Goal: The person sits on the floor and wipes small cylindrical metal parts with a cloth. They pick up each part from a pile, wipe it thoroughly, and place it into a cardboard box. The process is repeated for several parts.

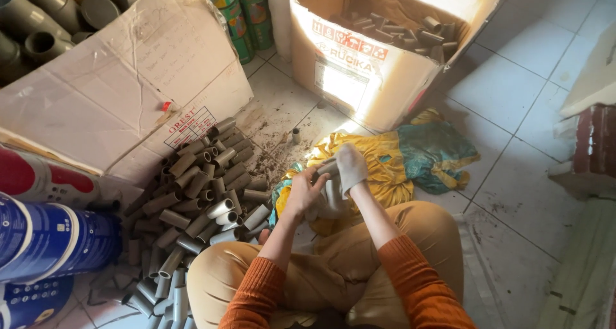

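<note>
I sit on the pale tiled floor (513,92); a heap of short grey pipe pieces (199,194) lies left, crumpled yellow-green cloth (410,156) ahead, an open cardboard box (372,66) farther off.

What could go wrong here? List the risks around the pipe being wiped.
The short grey pipe piece, held by the bare left hand and rubbed by the cloth-covered right hand, could slip from that grip onto the yellow cloth. The loose pipe pile beside the left knee might roll underfoot.

Matt grey plastic pipe pieces (205,194), worn cardboard box (359,66), crumpled yellow cloth (385,168).
</note>
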